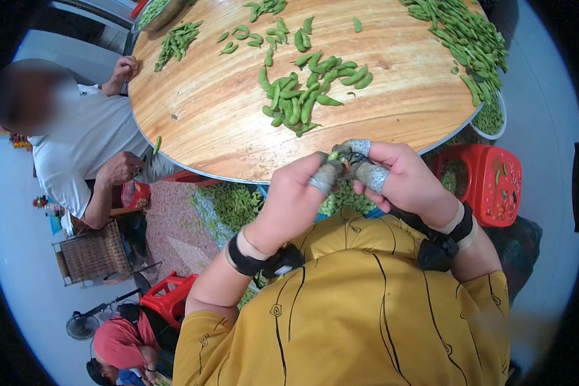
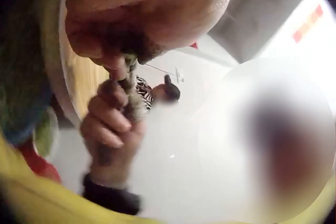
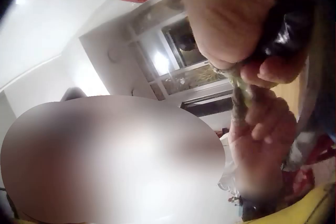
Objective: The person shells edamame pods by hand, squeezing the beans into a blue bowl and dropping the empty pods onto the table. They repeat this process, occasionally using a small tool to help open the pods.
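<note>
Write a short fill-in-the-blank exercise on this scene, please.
The left hand and right hand hold an edamame pod coloured ____.
Loose pods lie on the wooden ____.
In the head view, the electric fan stands on the ____ side.
The camera wearer's shirt is ____ with black lines.
Missing words: green; table; left; yellow.

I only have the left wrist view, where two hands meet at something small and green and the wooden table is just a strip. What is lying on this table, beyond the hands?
Observer: In the head view, a loose heap of curved green bean pods lies on the round-edged, light-brown wooden table, ahead of the left hand and right hand.
Operator: Thank you. Is somebody else near the table, on the left side?
Observer: Yes, a person in a white short-sleeved shirt is at its left edge.
</note>
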A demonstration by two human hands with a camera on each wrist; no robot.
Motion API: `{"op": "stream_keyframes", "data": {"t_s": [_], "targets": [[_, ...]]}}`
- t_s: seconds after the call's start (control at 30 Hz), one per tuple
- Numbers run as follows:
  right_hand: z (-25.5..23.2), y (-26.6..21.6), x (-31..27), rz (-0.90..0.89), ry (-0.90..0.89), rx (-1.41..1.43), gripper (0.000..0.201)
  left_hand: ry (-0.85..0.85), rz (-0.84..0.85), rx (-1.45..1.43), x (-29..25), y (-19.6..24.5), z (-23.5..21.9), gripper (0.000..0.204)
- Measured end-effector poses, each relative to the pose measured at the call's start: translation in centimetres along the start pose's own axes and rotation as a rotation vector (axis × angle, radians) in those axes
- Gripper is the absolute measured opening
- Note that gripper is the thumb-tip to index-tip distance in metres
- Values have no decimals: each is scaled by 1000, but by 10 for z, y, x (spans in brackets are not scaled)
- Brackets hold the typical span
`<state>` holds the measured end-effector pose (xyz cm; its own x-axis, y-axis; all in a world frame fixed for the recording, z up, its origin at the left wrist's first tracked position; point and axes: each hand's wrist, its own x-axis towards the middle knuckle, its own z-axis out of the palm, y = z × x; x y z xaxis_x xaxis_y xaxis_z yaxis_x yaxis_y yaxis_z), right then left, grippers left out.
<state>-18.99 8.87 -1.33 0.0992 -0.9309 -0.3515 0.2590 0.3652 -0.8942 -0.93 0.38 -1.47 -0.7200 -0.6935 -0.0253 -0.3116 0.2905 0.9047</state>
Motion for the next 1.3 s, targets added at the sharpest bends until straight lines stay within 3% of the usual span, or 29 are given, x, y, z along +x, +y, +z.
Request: {"op": "stream_keyframes", "data": {"t_s": [0.03, 0.07, 0.17, 0.23, 0.3, 0.33, 0.4, 0.43, 0.5, 0.63, 0.77, 0.87, 0.93, 0.97, 1.03, 1.1, 1.13, 1.23, 1.3], "targets": [[-1, -1, -2, 1, 1, 1, 32, -122, -392, -595, -1, 3, -2, 10], [-1, -4, -5, 29, -27, 75, 33, -122, -394, -597, -2, 3, -5, 10], [-1, -8, -10, 60, -92, 197, 31, -329, -526, -1286, -6, 5, -12, 21], [-4, -6, -12, 65, -122, 247, 30, -334, -525, -1219, -4, 8, -12, 19], [-8, 0, -9, -43, -8, -17, 24, -309, -335, -615, -6, 0, -8, 20], [-7, 4, -6, -46, -6, -17, 24, -288, -309, -457, -7, 3, -9, 16], [-3, 10, -3, -575, 242, -582, 21, -275, -275, -316, -8, 5, -6, 15], [-2, 8, -2, -576, 242, -583, 21, -258, -241, -177, -8, 6, -5, 15], [-2, 3, -2, -706, 194, -945, 21, -286, -172, -111, -10, 4, -5, 14], [-7, 6, 0, -644, 67, -953, 20, -339, 26, 15, -15, 7, -6, 13], [6, 8, 1, -519, 46, -996, 21, -206, 226, 334, -19, 5, 4, 13], [12, 19, 6, -582, 150, -1077, 23, -217, 149, 297, -20, 1, 4, 15], [15, 21, 8, -600, 232, -985, 21, -229, 135, 282, -22, -2, 0, 15], [16, 20, 8, -599, 225, -983, 21, -220, 97, 195, -24, -3, -1, 14], [16, 15, 7, -397, 188, -758, 17, -206, 61, 110, -25, -2, -8, 14], [11, 16, 4, -337, 155, -644, 17, -225, -239, -230, -26, 1, -16, 14], [9, 16, 3, -277, 128, -527, 18, -201, -298, -291, -28, 0, -18, 13], [7, 3, -5, -205, 4, -664, 20, -152, -363, -279, -31, -9, -23, 13], [10, 2, -5, -225, 31, -599, 19, -149, -397, -293, -31, -9, -22, 13]]}}
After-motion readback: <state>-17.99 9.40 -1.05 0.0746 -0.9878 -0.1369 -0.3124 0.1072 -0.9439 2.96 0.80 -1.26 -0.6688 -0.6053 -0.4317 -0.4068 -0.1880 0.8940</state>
